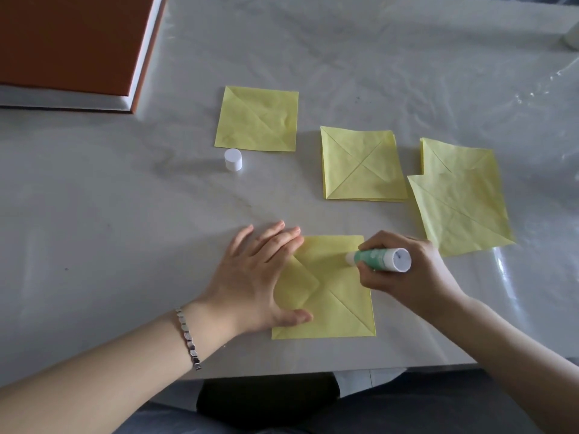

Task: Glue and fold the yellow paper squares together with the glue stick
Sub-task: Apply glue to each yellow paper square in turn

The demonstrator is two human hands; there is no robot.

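1. I look down on a white table (pixel 125 214). At 6 o'clock, near its front edge, lies a creased yellow paper square (pixel 338 308) with one corner folded inward.
2. The left hand (pixel 260 277) presses flat on the square's left side, fingers straight. I see a metal bracelet (pixel 188 336) on that wrist.
3. The right hand (pixel 404 270) grasps a green glue stick (pixel 379 260), whose white tip touches the square's upper right.
4. The white cap (pixel 233 159) stands upright at 11 o'clock.
5. A single square (pixel 257 119) lies at 12 o'clock, a stack of squares (pixel 362 164) at 1, and two overlapping squares (pixel 460 198) at 2.
6. An orange book (pixel 72 42) lies at 10 o'clock.
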